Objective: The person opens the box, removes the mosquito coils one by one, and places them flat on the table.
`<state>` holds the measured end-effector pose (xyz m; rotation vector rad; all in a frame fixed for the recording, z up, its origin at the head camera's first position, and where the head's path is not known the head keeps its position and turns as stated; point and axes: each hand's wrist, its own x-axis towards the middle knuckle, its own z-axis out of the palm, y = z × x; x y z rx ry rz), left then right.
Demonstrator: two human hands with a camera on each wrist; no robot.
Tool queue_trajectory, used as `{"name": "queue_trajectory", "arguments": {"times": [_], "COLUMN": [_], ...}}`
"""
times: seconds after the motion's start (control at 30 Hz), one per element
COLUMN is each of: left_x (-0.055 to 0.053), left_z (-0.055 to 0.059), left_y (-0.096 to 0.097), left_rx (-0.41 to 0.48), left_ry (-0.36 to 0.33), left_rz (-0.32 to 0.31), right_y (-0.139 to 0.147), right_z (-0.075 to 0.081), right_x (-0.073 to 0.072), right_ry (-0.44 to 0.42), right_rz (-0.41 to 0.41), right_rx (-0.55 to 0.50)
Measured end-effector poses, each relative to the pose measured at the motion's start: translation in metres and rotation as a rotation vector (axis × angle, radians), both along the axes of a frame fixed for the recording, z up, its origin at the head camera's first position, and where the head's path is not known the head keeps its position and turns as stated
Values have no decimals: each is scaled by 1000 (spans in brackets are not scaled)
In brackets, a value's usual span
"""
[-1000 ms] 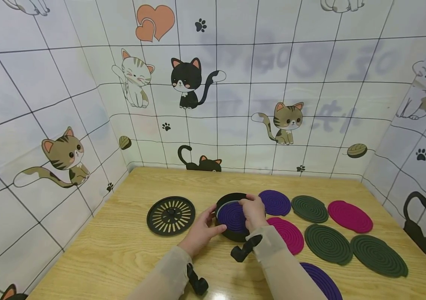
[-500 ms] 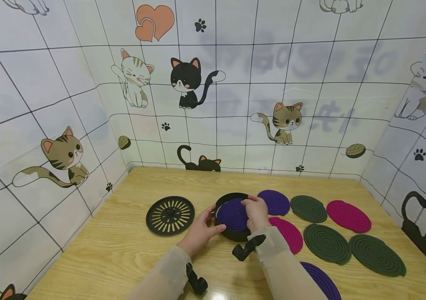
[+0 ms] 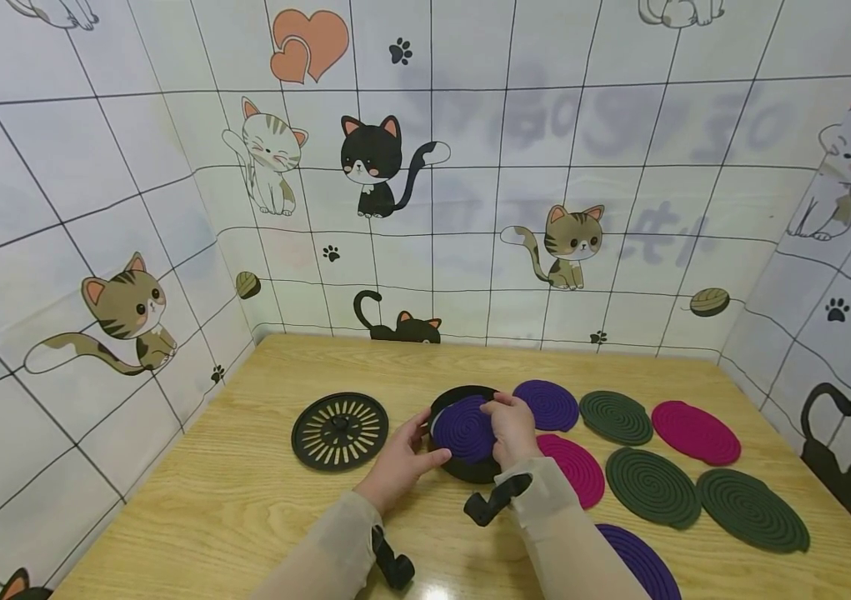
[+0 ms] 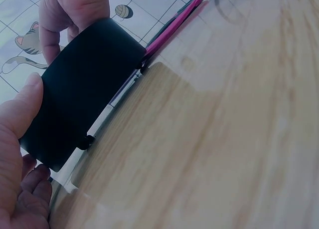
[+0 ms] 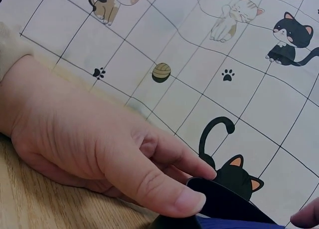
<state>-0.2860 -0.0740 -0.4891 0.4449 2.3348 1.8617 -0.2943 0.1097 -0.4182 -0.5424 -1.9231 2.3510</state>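
A round black coaster holder (image 3: pixel 473 472) stands on the table in the head view, its dark side wall (image 4: pixel 84 89) filling much of the left wrist view. My left hand (image 3: pixel 400 467) grips its left side, thumb in front and fingers behind. A purple coiled coaster (image 3: pixel 463 429) sits tilted in the holder's mouth, right side higher. My right hand (image 3: pixel 511 425) pinches that coaster's right edge; in the right wrist view the thumb lies over a blue-purple strip (image 5: pixel 234 223) beside the black rim. The fingers under the coaster are hidden.
A black slotted lid (image 3: pixel 340 432) with a knob lies left of the holder. To the right lie several coiled coasters: purple (image 3: pixel 547 406), pink (image 3: pixel 575 473), (image 3: pixel 695 432) and green (image 3: pixel 653 487). Another purple coaster (image 3: pixel 638 562) is near the front, partly behind my right sleeve.
The purple coaster in the holder has risen on its right side and shifted slightly, covering more of the pale ring inside. My right hand moved slightly with it; my left hand stays in place.
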Motion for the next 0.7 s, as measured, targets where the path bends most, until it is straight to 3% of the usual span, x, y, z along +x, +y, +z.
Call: {"name": "queue_trajectory", "arguments": {"times": [0.17, 0.43, 0.7], "left_x": [7, -4, -3], "left_z": [12, -4, -5], "left_y": [2, 0, 0], "left_rx": [3, 1, -13], "left_ry": [-9, 1, 2], "left_rz": [-4, -5, 4], "right_y": [-1, -1, 0], "right_z": [-1, 0, -2], "right_x": [0, 3, 3], "right_ry": [-17, -5, 27], "right_rz": [40, 94, 122], "right_rx": [19, 53, 114]}}
